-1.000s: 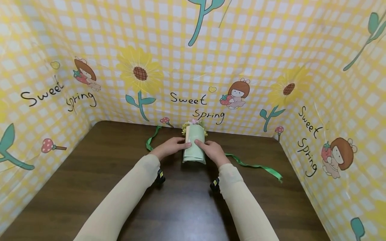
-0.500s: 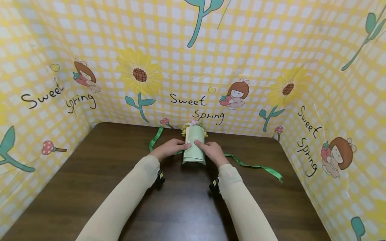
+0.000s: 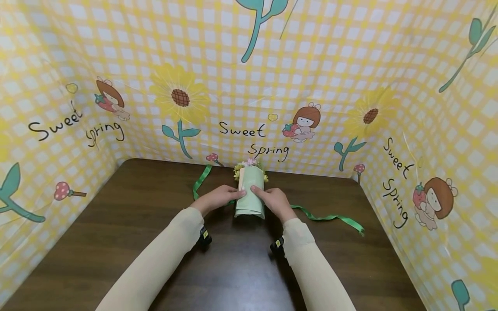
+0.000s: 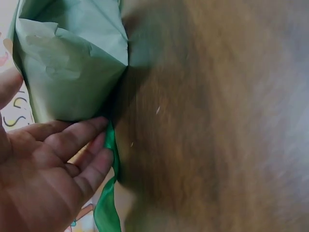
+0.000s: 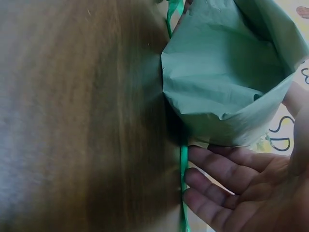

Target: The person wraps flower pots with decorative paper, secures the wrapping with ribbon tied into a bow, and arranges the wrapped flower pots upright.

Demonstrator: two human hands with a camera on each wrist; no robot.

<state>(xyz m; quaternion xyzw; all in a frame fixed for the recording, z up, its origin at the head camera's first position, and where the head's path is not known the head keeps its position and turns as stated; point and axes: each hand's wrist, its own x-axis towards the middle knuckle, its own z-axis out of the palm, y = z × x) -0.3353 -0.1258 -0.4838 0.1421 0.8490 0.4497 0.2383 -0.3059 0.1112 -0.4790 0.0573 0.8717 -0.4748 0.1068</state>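
A small bouquet wrapped in pale green paper [image 3: 250, 201] lies at the back middle of the table, its pink and yellow flowers [image 3: 250, 162] at the far end. My left hand [image 3: 219, 198] holds it from the left and my right hand [image 3: 275, 201] from the right, both thumbs on top of the wrap. The wrist views show the other fingers at the wrap's sides and underside. A green ribbon [image 3: 201, 180] runs out on both sides, and seems to pass under the bouquet. In the left wrist view fingertips touch the ribbon [image 4: 107, 208]; in the right wrist view fingertips lie against it [image 5: 184, 179].
Dark wooden table [image 3: 116, 242] spreads around the hands. A yellow checked cloth [image 3: 241, 86] with printed flowers rises behind the table and along both sides. The ribbon's right end trails toward the table's right side.
Both hands and the bouquet have shifted slightly toward me over the last half second. The left stretch of ribbon has moved a little to the right since a second ago. The grip looks the same.
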